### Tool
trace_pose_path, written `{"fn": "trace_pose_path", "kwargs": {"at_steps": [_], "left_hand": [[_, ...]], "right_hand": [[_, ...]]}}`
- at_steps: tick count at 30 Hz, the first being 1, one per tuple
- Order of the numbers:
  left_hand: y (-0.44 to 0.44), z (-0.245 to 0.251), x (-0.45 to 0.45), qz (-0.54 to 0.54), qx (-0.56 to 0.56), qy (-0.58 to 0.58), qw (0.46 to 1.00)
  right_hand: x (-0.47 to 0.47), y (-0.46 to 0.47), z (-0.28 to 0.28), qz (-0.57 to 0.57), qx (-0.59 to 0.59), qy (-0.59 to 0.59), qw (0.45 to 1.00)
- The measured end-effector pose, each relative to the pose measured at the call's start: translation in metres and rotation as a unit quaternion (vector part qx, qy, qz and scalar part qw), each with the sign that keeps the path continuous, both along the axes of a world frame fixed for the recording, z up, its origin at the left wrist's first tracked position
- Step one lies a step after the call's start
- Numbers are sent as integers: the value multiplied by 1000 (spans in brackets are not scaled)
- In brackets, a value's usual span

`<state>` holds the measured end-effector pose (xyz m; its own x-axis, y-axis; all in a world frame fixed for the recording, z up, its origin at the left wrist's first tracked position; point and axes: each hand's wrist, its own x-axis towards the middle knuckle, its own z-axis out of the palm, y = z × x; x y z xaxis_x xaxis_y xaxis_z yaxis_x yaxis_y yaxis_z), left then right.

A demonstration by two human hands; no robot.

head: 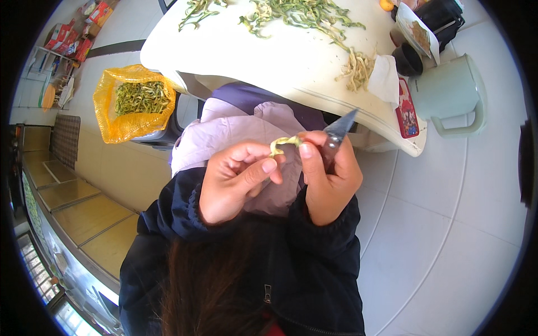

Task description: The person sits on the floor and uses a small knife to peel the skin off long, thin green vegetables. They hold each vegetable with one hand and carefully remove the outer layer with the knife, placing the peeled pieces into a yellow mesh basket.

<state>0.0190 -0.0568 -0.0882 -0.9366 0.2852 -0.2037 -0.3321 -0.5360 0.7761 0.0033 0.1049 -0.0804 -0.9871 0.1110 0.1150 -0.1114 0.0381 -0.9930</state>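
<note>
Between my two hands, above my lap, a curled strip of dried yellow-green vegetable (286, 141) is stretched. My left hand (241, 180) pinches one end between thumb and fingers. The other end is pinched by the thumb and forefinger of my right hand (330, 176). That same hand also grips a small knife (339, 126) by its dark handle, its blade tip pointing up and to the right. On the white table (286, 59) before me lie a loose spread of similar green strips (302, 14), a smaller bunch (199, 12) and a pale heap of trimmings (356, 71).
Left of my lap stands a yellow mesh bag (101, 101) holding many green strips (141, 98). A white tissue (383, 80) and a red-cased phone (407, 108) lie at the table's right end. Beyond are a black cup (407, 59) and a pale green pitcher (447, 90).
</note>
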Motion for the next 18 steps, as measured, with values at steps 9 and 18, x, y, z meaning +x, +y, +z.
{"fn": "trace_pose_path", "kwargs": {"at_steps": [9,18], "left_hand": [[4,-5,0,197,-408,317,833],[5,0,-3,189,-453,388,780]], "right_hand": [[23,-12,-13,37,-19,28,999],[20,-19,-14,20,7,58,998]]}}
